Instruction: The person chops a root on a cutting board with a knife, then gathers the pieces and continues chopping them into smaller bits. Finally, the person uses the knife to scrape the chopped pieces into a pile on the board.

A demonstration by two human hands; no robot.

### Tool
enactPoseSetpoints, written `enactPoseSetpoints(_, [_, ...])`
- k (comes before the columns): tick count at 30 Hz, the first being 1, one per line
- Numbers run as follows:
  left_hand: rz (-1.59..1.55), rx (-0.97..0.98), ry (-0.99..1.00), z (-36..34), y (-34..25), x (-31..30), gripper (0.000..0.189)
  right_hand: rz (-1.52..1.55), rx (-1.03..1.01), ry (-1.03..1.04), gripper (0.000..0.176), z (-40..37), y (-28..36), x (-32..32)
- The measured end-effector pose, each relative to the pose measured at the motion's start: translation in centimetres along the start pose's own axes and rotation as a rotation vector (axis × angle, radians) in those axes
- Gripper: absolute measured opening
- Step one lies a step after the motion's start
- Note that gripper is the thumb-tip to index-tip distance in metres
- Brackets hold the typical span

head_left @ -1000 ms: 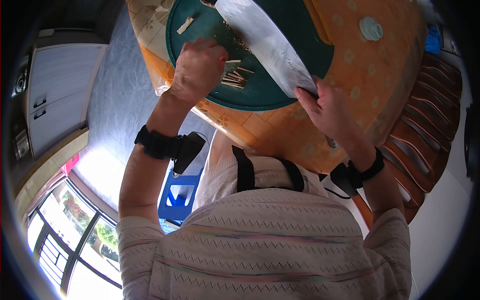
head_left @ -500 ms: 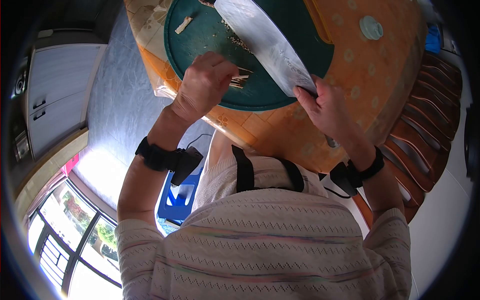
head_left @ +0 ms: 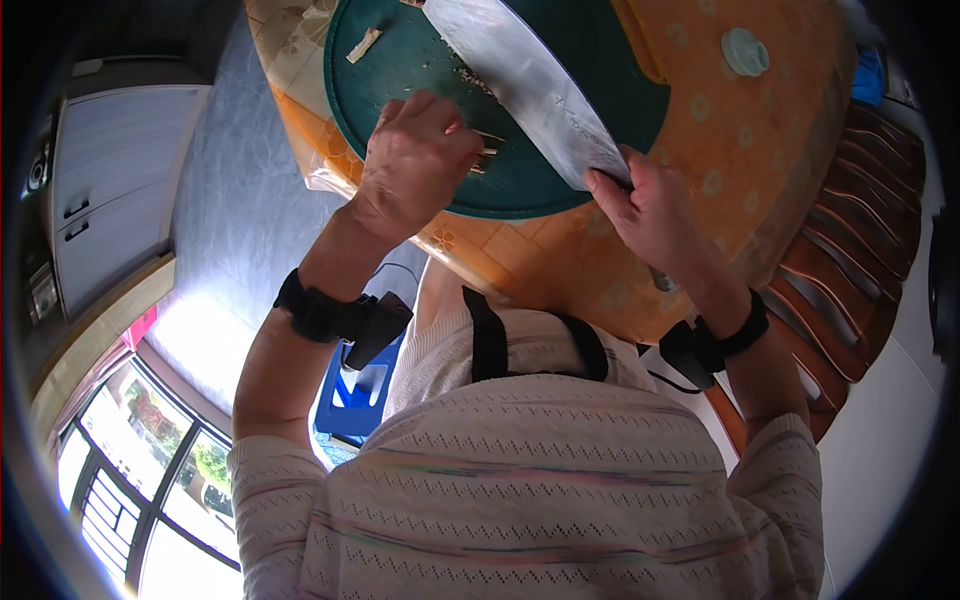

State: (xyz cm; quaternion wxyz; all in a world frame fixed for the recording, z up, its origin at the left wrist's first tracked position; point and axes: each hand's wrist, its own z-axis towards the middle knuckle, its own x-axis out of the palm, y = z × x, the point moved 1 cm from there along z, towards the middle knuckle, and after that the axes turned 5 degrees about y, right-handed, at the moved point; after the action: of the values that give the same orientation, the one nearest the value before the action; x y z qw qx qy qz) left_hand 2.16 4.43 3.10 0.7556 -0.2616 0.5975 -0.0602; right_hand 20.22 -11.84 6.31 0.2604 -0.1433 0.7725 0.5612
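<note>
My right hand [head_left: 650, 205] grips the handle end of a broad kitchen knife [head_left: 530, 95], its long steel blade slanting up and left across a round dark green board [head_left: 520, 208]. Over the board's left part, my left hand [head_left: 418, 150] has its fingers curled in. Thin pale woody strips [head_left: 487, 152] poke out at its fingertips; how many it pinches is hidden. Small crumbs [head_left: 470, 78] are scattered along the blade. A larger pale dried piece [head_left: 364, 45] rests at the board's upper left. Something brown at the blade's far end is cut off by the frame.
The board lies on a table with an orange patterned cloth [head_left: 700, 240]. A small pale green lid-like object [head_left: 745, 52] sits at the right. Beside the table stands a brown slatted wooden seat [head_left: 840, 250]. A blue plastic stool [head_left: 352, 395] is below the table's left edge.
My left hand has shifted slightly upward, and less of the strips shows beside its fingers. The knife and my right hand have barely moved.
</note>
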Motion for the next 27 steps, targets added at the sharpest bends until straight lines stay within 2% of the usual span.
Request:
enactPoseSetpoints(14, [-0.066,0.027,-0.028,0.2,-0.2,-0.4,0.017,-0.032,0.005,-0.003,0.017,0.2,0.1,0.1])
enactPoseSetpoints(20, [-0.177,-0.043,-0.025,-1.1,-1.3,-1.6,0.017,-0.049,-0.015,0.011,0.019,0.1,0.2,0.0])
enactPoseSetpoints(22, [-0.138,-0.161,0.027,-1.9,-1.3,-1.8,0.017,-0.041,-0.005,0.014,0.019,0.2,0.2,0.0])
enactPoseSetpoints(27, [-0.138,-0.100,0.030,-3.6,-0.9,-1.2,0.016,-0.029,-0.031,0.012,0.018,0.3,0.4,0.2])
